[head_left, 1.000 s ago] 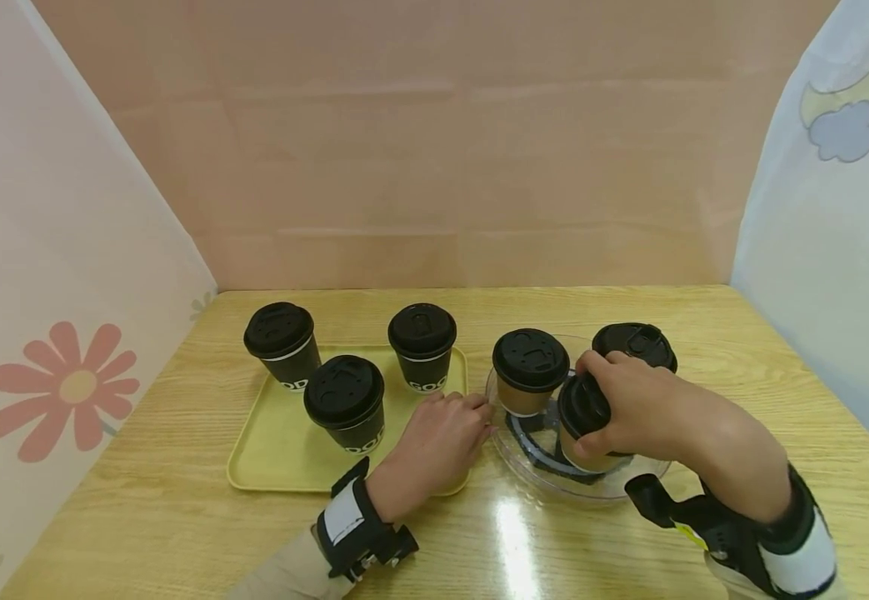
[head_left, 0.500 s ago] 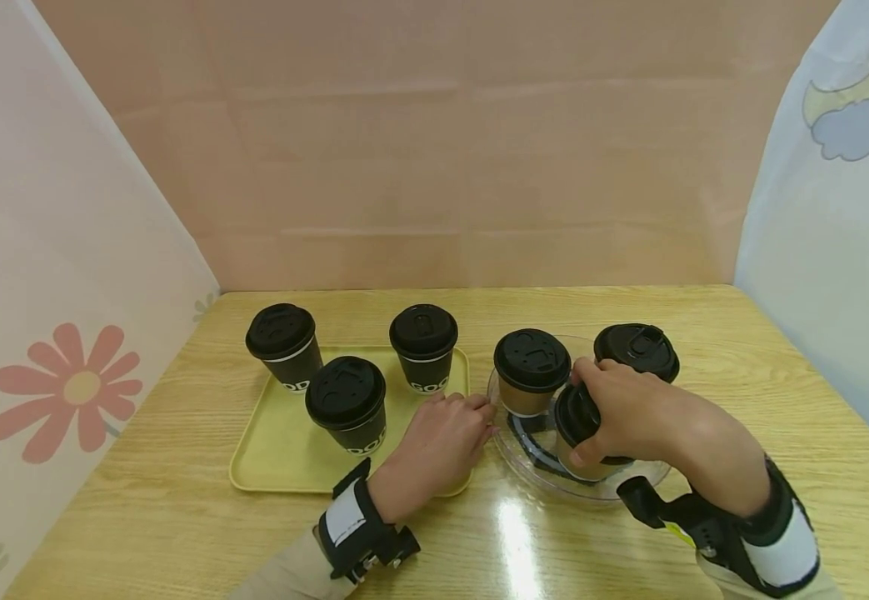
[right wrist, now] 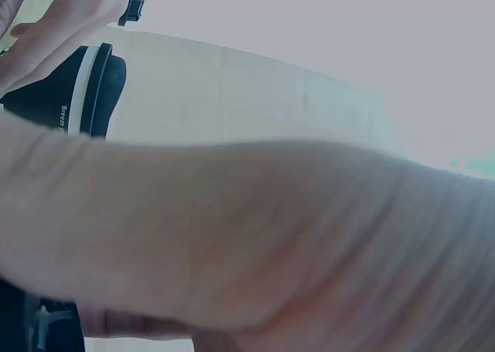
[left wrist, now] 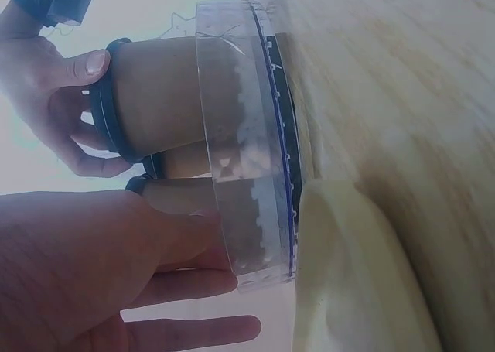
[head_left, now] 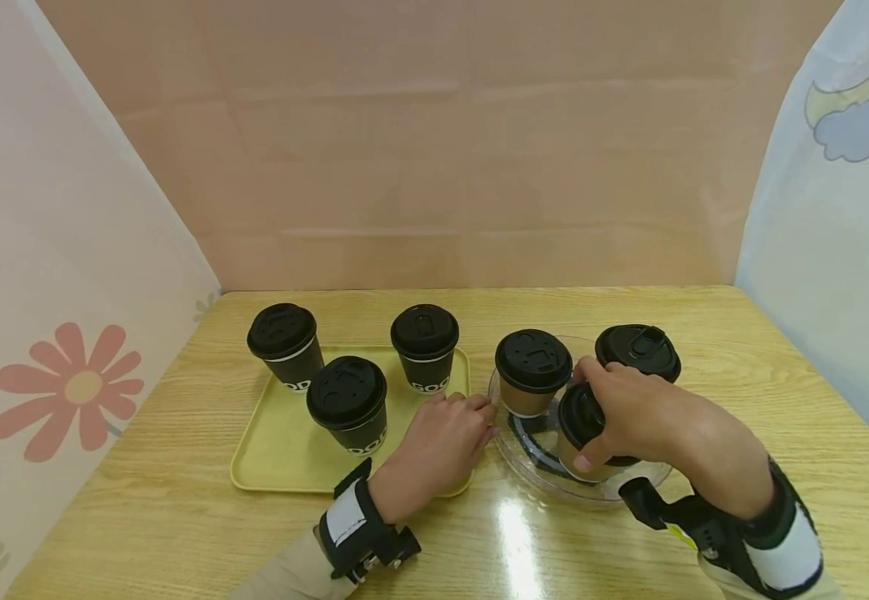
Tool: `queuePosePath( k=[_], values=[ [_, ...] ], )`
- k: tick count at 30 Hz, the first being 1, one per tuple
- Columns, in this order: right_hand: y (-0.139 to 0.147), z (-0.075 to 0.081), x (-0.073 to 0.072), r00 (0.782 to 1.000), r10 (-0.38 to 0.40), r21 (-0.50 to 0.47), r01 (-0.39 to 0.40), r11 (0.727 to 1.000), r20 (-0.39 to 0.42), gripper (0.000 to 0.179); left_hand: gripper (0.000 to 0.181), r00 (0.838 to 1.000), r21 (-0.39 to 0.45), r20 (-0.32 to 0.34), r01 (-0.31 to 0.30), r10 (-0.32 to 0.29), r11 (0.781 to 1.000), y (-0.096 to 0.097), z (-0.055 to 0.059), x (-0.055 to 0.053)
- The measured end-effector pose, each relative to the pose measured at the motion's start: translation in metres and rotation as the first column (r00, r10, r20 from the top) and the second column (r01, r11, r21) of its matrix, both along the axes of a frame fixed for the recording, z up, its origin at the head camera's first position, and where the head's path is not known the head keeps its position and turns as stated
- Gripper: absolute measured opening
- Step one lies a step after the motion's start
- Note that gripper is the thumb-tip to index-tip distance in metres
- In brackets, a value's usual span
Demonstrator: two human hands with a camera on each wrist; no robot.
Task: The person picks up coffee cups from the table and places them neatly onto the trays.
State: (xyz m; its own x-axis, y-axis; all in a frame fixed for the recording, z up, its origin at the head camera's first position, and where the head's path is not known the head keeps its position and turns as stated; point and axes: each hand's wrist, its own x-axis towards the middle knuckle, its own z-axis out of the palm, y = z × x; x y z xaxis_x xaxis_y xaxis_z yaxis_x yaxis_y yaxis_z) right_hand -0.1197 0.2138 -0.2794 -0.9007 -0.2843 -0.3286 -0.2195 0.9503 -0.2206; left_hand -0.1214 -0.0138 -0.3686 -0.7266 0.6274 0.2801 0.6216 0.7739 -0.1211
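My right hand [head_left: 629, 408] grips a brown paper coffee cup [head_left: 572, 457] by its black lid from above, fingers spread round the lid's edge. The cup is upright inside a round clear plastic container [head_left: 524, 479], partly hidden by the hand. Two more lidded brown cups stand there: one at the left [head_left: 527, 400], the other behind my right hand, showing mainly its lid [head_left: 638, 350]. My left hand [head_left: 441, 437] pinches the container's near-left rim; in the left wrist view its fingers [left wrist: 193, 282] lie along the clear wall.
On the left, a yellow tray [head_left: 277, 467] carries three black lidded cups: one at the back left [head_left: 292, 362], one in front [head_left: 362, 433] and one at the back right [head_left: 427, 371]. My left forearm crosses the tray's front right corner. Cloth walls [head_left: 434, 167] enclose the wooden table [head_left: 142, 517].
My right hand and its cup have shifted slightly left within the clear container over the last second. The left hand keeps its place at the rim.
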Motion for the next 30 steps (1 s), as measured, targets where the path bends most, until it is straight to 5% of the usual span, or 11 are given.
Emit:
queuePosePath(
  k=[10,15,21,30],
  values=[
    [0.008,0.004,0.001,0.999,0.026,-0.008,-0.026,1.0,-0.023,0.094,0.023,1.0,0.006,0.013,0.003,-0.003,1.0,0.001,0.003,0.002],
    [0.017,0.008,0.0,0.987,0.078,-0.049,-0.086,0.995,-0.141,0.078,0.022,0.999,0.051,0.002,0.041,-0.041,0.998,-0.001,0.017,0.008],
    [0.027,0.015,-0.004,0.932,0.139,-0.086,-0.177,0.98,-0.334,0.058,0.033,0.999,0.11,-0.003,0.045,-0.045,0.993,-0.011,0.042,0.013],
    [0.04,0.024,-0.012,0.844,0.095,-0.114,-0.181,0.977,-0.528,0.065,0.04,0.996,0.192,-0.09,0.034,-0.017,0.981,-0.033,0.063,0.007]
  ],
)
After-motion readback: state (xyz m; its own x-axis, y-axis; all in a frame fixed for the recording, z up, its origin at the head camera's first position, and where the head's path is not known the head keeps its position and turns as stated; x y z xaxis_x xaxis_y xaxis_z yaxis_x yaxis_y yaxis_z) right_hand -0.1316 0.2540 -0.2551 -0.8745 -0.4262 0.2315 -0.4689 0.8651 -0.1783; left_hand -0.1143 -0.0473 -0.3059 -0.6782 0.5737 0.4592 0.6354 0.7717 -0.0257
